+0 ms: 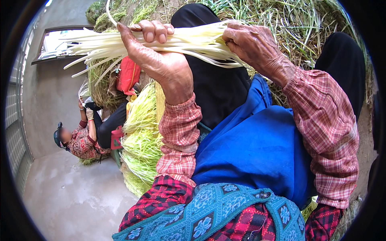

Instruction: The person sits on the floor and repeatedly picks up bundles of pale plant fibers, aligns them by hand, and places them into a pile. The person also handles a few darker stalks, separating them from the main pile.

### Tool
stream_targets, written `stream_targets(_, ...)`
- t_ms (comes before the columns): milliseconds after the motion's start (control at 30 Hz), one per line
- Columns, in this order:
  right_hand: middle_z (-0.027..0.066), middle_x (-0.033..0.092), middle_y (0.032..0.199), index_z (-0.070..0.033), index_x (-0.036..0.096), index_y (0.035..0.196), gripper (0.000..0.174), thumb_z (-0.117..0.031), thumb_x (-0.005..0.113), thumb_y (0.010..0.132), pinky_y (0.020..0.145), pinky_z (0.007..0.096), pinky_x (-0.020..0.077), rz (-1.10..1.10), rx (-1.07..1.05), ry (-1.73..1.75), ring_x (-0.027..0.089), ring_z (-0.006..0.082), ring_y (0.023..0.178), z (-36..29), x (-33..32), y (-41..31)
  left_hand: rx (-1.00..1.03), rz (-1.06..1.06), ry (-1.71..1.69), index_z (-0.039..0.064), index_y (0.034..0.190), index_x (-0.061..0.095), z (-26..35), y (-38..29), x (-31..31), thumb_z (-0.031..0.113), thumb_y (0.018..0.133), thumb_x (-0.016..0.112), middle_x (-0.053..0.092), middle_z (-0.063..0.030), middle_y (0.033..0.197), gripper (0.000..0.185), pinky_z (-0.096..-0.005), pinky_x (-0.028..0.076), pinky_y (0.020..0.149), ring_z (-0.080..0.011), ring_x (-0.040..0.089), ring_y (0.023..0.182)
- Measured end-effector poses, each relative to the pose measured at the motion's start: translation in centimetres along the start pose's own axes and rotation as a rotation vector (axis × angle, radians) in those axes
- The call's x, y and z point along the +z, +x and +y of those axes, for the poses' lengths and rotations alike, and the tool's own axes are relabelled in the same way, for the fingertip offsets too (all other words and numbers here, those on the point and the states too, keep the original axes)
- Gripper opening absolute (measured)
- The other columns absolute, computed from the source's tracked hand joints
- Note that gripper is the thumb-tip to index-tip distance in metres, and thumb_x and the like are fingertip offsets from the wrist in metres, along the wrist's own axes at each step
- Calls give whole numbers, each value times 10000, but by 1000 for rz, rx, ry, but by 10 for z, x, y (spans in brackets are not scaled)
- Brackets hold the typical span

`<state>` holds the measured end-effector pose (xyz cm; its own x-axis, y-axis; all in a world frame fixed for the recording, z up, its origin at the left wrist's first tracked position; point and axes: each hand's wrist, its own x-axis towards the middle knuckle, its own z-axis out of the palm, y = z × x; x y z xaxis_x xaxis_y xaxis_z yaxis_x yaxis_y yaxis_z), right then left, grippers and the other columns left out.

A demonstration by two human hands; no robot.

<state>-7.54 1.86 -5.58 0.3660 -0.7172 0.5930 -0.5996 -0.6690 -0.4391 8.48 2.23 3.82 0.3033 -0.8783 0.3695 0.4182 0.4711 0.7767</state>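
Observation:
A bundle of long pale yellow-white stalks lies across both of my hands, above my dark-trousered knee. My left hand is closed around the bundle, fingers over its upper side and thumb along the near side; loose stalk ends fan out to the left of it. One stalk curves up past my thumb. At the bundle's right end, my right hand pinches stalks between thumb and fingers; its fingertips are partly hidden. A blue cloth apron covers my lap.
Yellow-green stalks are heaped along my left side. Dry leaves and straw cover the ground ahead and to the right. A red bag stands beyond my left wrist. A co-worker sits farther left, near a grey wall.

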Motion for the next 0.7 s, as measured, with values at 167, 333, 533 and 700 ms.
stream_targets(167,118,577,775,-32,585,780,109,-139,568,766,644,393,483,-29,28,85,606,295,730,5,-3,2,-11,-45,-10,142,618,337,-1,3,-6,457,929,443,297,32,547,455,-252,304,528,-93,296,476)
stream_targets(333,84,575,677,5,609,753,179,-166,611,699,655,328,467,-97,160,501,573,207,680,16,-13,3,-3,-38,2,140,615,327,0,1,-13,454,929,441,294,32,550,458,-252,305,534,-94,298,483)
stream_targets(533,24,573,613,4,600,764,147,-139,604,731,427,196,397,-416,450,870,490,52,446,19,-27,8,-45,-34,-24,137,616,336,-4,0,-13,451,931,442,296,31,549,456,-253,307,526,-93,299,481)
stream_targets(700,13,568,572,5,594,806,161,-145,592,749,326,174,352,-370,544,939,464,36,369,16,-24,3,-48,-34,-26,133,621,348,-5,-1,-13,446,930,448,301,30,550,452,-253,313,525,-94,300,478)
